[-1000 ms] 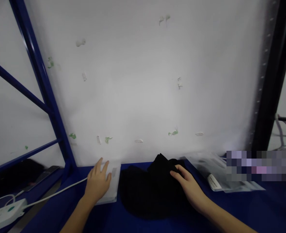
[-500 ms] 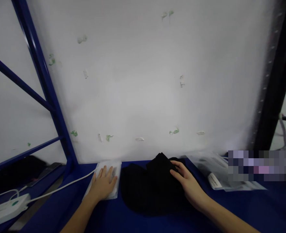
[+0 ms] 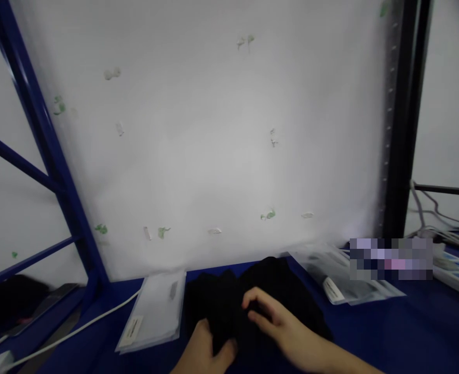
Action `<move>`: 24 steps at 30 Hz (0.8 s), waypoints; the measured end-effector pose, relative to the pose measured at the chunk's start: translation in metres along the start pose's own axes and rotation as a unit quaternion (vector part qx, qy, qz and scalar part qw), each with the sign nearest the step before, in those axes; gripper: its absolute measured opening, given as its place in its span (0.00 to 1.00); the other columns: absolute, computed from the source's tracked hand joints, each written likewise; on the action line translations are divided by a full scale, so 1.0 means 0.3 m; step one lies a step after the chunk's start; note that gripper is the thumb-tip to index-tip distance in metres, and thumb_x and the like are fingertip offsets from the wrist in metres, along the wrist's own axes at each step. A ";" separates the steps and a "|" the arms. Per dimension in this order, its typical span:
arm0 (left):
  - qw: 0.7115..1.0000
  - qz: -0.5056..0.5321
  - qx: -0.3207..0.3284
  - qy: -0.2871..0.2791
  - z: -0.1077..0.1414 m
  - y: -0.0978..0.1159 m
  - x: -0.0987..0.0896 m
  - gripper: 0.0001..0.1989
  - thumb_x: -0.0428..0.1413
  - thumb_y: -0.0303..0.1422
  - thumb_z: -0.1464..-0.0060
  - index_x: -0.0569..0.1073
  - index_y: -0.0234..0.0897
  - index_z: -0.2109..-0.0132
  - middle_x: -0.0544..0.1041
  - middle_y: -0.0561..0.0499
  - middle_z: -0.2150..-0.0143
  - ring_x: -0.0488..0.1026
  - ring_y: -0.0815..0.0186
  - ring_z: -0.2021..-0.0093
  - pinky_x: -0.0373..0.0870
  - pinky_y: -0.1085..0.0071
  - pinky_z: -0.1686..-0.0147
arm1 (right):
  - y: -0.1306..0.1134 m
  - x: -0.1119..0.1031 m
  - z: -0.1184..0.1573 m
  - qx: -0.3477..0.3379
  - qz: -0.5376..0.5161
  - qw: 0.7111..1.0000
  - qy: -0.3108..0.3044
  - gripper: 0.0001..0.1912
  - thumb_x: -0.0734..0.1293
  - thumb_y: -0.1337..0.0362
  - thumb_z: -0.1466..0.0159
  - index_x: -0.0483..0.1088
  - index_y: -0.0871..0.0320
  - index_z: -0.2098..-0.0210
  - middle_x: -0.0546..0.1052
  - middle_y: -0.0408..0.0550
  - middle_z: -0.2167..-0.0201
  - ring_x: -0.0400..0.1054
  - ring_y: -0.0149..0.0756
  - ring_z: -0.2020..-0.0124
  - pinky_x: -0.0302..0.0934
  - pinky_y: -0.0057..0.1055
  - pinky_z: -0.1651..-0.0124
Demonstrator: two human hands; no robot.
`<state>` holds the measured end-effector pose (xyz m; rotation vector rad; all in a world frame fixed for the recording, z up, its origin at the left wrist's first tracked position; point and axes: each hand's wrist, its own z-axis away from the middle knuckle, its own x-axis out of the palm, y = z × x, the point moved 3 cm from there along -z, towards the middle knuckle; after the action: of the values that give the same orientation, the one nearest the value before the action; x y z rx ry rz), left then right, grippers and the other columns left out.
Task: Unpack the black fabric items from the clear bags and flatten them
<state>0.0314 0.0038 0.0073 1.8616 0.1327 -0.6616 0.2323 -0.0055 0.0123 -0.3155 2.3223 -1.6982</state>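
Observation:
A piece of black cloth (image 3: 292, 296), perhaps a garment, lies in a heap on the blue tabletop. My left hand (image 3: 206, 350) is at the cloth's near edge, fingers bent down into it and thumb set apart; the fingertips are hidden, and a fold appears to be between them. Over the middle of the cloth is my right hand (image 3: 280, 322), its fingers loosely curled and a gap showing between thumb and forefinger. Nothing shows in that gap. To the left lies a flat stack of clear plastic bags (image 3: 159, 306) with a barcode label, which neither hand touches.
More clear plastic bags (image 3: 354, 275) with a white label lie to the right, beside a blurred-out patch. A white cable (image 3: 77, 328) crosses at left. A power strip (image 3: 457, 270) sits far right. Behind stands a white panel (image 3: 214, 156) between a blue post and a black post.
My left hand has left the plastic bags and come to the cloth. My right hand has let go of the raised cloth fold, which now lies lower and spread. The view has turned right.

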 end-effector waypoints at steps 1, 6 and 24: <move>1.000 0.015 -0.016 0.006 -0.005 -0.003 0.002 0.19 0.59 0.46 0.44 0.79 0.40 0.51 0.80 0.44 0.54 0.74 0.50 0.53 0.71 0.58 0.50 | -0.011 0.001 0.006 -0.020 0.066 0.998 -0.008 0.12 0.64 0.50 0.32 0.71 0.47 0.55 0.68 0.47 0.43 0.62 0.45 0.41 0.58 0.45 0.37; 0.996 0.049 -0.068 0.017 -0.027 0.012 -0.007 0.25 0.56 0.56 0.45 0.76 0.36 0.68 0.72 0.51 0.76 0.68 0.62 0.74 0.65 0.69 0.72 | -0.065 -0.005 0.038 -0.043 0.143 0.986 -0.073 0.22 0.64 0.51 0.32 0.69 0.49 0.41 0.56 0.50 0.32 0.48 0.51 0.30 0.45 0.50 0.30; 0.976 0.101 -0.118 0.149 -0.101 -0.102 -0.145 0.20 0.53 0.44 0.42 0.70 0.39 0.47 0.74 0.49 0.61 0.71 0.64 0.69 0.67 0.71 0.73 | 0.029 -0.301 -0.050 0.111 0.106 0.960 0.233 0.20 0.72 0.57 0.46 0.74 0.52 0.54 0.80 0.48 0.64 0.74 0.48 0.64 0.68 0.44 0.59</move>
<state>-0.0057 0.0524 0.0111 1.7048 0.2052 -0.2124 0.3127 0.0392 0.0148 0.4056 2.3148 -2.0632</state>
